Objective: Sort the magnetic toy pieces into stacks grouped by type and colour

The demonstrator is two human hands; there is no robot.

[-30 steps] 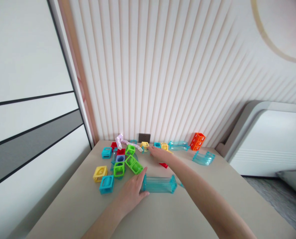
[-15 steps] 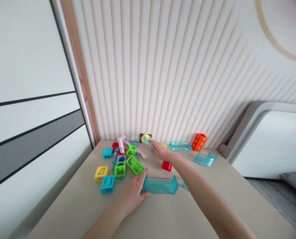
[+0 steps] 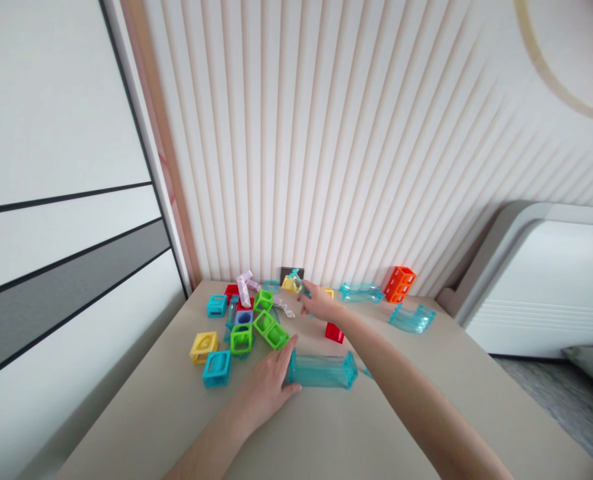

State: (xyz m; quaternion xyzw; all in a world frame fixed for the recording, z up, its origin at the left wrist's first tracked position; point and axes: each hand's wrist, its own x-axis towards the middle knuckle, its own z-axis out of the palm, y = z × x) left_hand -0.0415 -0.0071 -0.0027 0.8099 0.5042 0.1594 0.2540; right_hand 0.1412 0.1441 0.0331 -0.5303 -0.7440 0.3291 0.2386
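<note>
My left hand [image 3: 267,380] rests on the table with thumb and fingers around the left end of a long, clear blue marble-run track [image 3: 324,371], which lies crosswise. Farther back, my right hand [image 3: 319,303] grips a small clear blue track piece [image 3: 301,283], tilted up with its far end near a yellow cube block [image 3: 290,285] by the wall. Part of that piece is hidden by the fingers. Just beyond my left hand lies a joined pair of green cube blocks [image 3: 271,330]. A red block [image 3: 334,332] sits beneath my right forearm's left side.
Left of my hands are a yellow block [image 3: 204,347], a blue block [image 3: 216,369] and a cluster with lilac pieces [image 3: 244,290]. An orange block stack [image 3: 400,285], a blue track [image 3: 360,292] and a curved blue piece [image 3: 412,319] stand right. The ribbed wall [image 3: 296,147] closes off the back.
The small blue track piece has swung more upright in my right hand, which has shifted slightly right. The yellow cube behind it appears a little lower. My left hand stays on the long track.
</note>
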